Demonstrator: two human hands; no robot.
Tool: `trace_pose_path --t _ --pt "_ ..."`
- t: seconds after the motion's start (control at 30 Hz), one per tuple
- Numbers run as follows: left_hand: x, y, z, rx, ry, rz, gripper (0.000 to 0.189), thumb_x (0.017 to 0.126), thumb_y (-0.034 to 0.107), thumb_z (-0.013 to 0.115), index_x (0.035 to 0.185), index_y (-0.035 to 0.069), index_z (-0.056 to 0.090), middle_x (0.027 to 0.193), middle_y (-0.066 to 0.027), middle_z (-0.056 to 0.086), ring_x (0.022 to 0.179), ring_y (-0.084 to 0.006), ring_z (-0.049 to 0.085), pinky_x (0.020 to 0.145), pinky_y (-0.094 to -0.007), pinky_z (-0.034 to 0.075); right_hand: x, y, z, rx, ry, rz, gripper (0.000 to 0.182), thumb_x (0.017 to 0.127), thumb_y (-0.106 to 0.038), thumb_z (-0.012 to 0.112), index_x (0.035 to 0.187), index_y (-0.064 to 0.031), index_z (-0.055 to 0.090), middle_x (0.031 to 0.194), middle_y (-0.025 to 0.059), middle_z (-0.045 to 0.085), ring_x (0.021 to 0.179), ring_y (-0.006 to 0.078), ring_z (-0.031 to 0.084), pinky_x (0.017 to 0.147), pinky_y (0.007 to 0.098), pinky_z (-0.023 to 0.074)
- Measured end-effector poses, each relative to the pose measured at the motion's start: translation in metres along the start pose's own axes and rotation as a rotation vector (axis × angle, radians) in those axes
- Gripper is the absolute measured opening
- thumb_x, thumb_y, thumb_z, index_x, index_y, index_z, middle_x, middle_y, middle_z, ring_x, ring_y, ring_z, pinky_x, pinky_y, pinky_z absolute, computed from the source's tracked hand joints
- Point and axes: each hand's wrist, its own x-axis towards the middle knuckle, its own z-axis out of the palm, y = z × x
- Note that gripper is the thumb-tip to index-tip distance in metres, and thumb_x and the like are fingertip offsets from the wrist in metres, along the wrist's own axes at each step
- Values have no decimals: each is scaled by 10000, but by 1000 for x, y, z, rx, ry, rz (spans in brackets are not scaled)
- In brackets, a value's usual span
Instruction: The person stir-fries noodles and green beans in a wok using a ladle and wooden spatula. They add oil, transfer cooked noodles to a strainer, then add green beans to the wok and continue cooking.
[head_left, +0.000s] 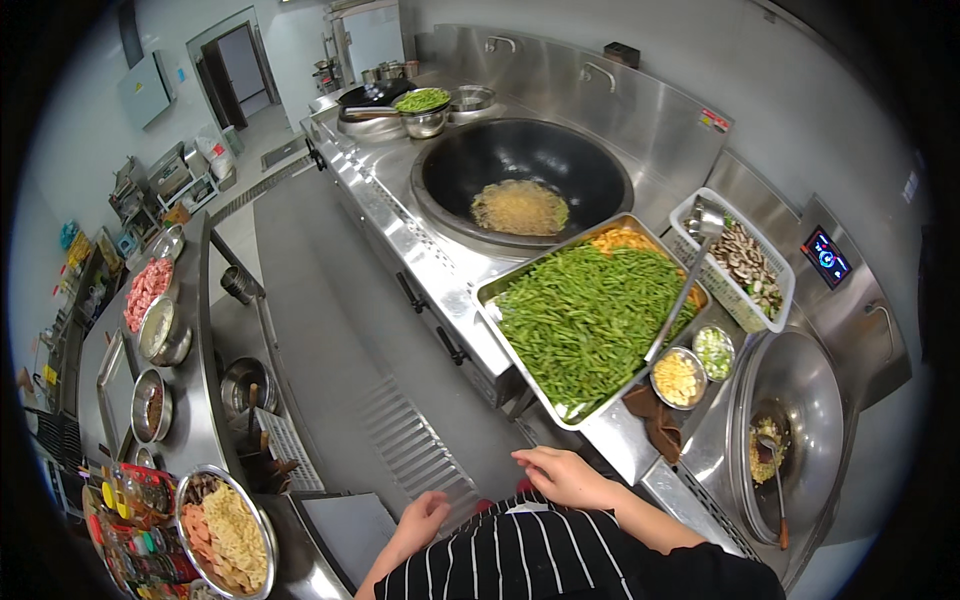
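Both of my hands hang in front of a black-and-white striped apron and hold nothing. My left hand has loosely bent fingers above the floor. Held a little higher, my right hand is nearest to the near corner of a steel tray of cut green beans, apart from it. A long-handled ladle lies across the tray's right side. Beside the tray are a bowl of chopped garlic, a bowl of chopped scallion and a brown cloth. Beyond it, a large black wok holds bubbling yellowish liquid.
A white basket of sliced mushrooms stands right of the tray. Farther right, a steel wok contains a spoon. On the left counter are raw meat, steel bowls, sauce bottles and a bowl of sliced ingredients.
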Motion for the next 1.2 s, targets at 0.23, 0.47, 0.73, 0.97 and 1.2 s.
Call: trace_pose_path --t 0.23,0.47,0.73,0.97,1.2 --pt "48 22 -83 -152 25 -117 298 944 137 551 1213 13 519 1045 -95 649 943 -153 615 810 -283 488 131 15 26 -29 -128 -28 304 881 -107 524 1171 -30 574 999 177 626 916 361 611 800 417 499" --pt "154 61 -197 -89 149 -73 320 942 140 546 1223 -11 514 1030 -88 645 948 -145 610 838 -274 486 299 28 43 28 -177 -89 318 866 -119 538 1172 -42 577 1015 170 628 906 360 618 793 408 504" --pt "225 96 -310 -52 296 -132 324 920 157 572 1205 5 544 974 -77 651 915 -129 604 829 -264 478 504 -6 47 -30 -338 -142 315 857 -68 545 1167 -22 575 997 165 627 919 336 614 804 394 494" --pt "298 49 -427 -225 317 -219 328 911 145 576 1195 -12 532 968 -93 656 873 -139 620 794 -279 495 658 -1 87 -148 -446 -250 331 861 -127 529 1174 -27 568 1006 185 621 938 371 604 814 430 496" --pt "406 105 -609 -278 346 -219 261 912 101 541 1150 -7 546 945 -104 668 830 -165 637 750 -284 505 795 0 125 -205 -371 -77 355 848 -93 486 1192 -58 567 1056 176 628 946 379 612 797 463 504"
